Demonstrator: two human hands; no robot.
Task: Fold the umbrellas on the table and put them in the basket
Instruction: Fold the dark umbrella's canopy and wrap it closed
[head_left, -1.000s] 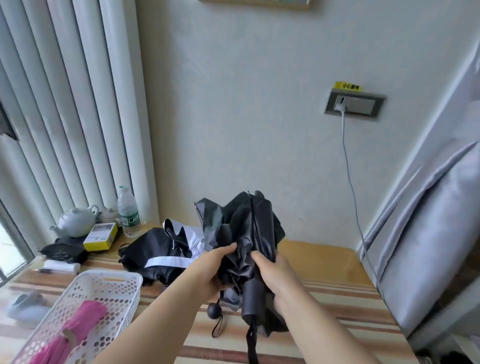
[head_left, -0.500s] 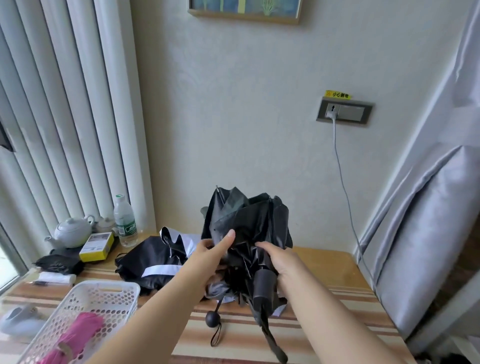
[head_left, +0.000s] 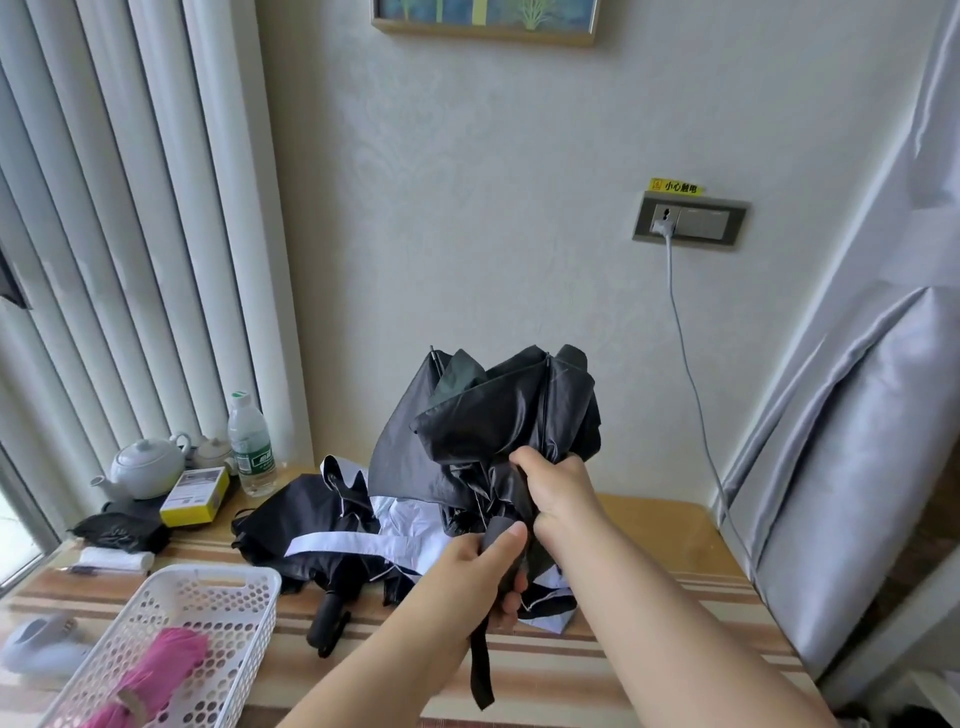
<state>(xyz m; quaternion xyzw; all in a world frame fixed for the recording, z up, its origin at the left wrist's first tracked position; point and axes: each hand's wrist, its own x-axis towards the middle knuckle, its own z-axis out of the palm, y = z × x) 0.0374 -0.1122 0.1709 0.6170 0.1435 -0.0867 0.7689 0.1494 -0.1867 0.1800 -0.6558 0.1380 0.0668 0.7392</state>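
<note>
I hold a black umbrella (head_left: 498, 415) upright above the table, its canopy loose and bunched. My left hand (head_left: 488, 571) grips its dark handle low down, with a strap hanging below. My right hand (head_left: 556, 488) grips the gathered cloth just above the handle. A second umbrella (head_left: 322, 525), black with white bands, lies collapsed on the striped table (head_left: 649, 623) behind my hands. The white perforated basket (head_left: 244, 587) stands at the front left with a folded pink umbrella (head_left: 166, 670) inside.
A teapot (head_left: 145, 465), a yellow box (head_left: 195, 496), a water bottle (head_left: 252, 447) and a black pouch (head_left: 122, 530) crowd the table's back left corner. A charging cable (head_left: 685, 364) hangs from the wall socket. Grey curtains hang on the right.
My left hand moved from the canopy cloth down onto the handle. My right hand shifted up to grip the gathered cloth. The canopy swung upward and rightward; the view tilted up.
</note>
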